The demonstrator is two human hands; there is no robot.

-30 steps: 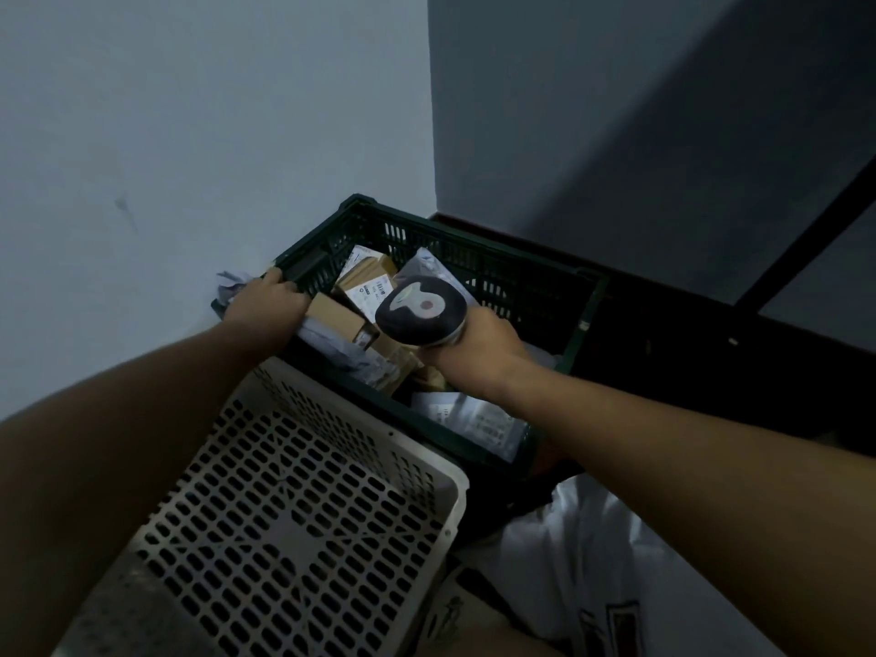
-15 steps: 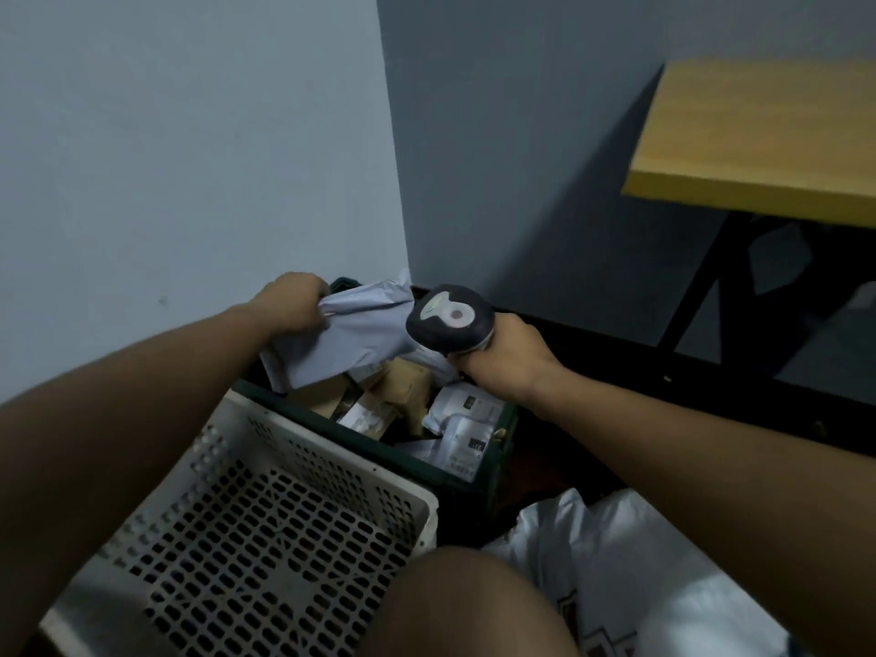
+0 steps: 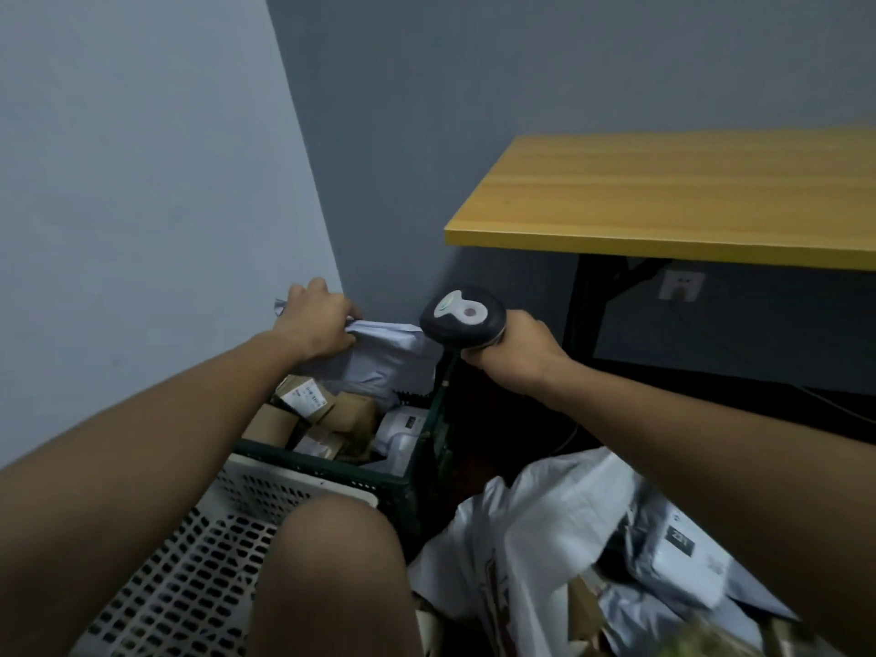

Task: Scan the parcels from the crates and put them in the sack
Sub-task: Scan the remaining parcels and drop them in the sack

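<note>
My left hand [image 3: 315, 320] grips the top edge of a grey plastic mailer parcel [image 3: 384, 353] and holds it up above the dark green crate [image 3: 332, 467]. My right hand [image 3: 514, 353] grips a dark barcode scanner [image 3: 462, 317] just to the right of the mailer, its head touching or nearly touching the parcel's edge. The crate holds several brown cardboard parcels [image 3: 327, 414] and white mailers [image 3: 403, 431]. At the lower right lies the white sack [image 3: 535, 523], open, with grey parcels [image 3: 678, 557] inside.
A white perforated crate [image 3: 199, 566] sits in front of the green one at the lower left. My knee [image 3: 332, 571] rises at the bottom centre. A yellow-topped table [image 3: 673, 196] on black legs stands at the right, with a wall socket [image 3: 680, 286] beneath it. Walls close in on the left.
My left hand has lifted the grey mailer out of the green crate. The scanner in my right hand has moved right, beside the parcel. The view has tilted up.
</note>
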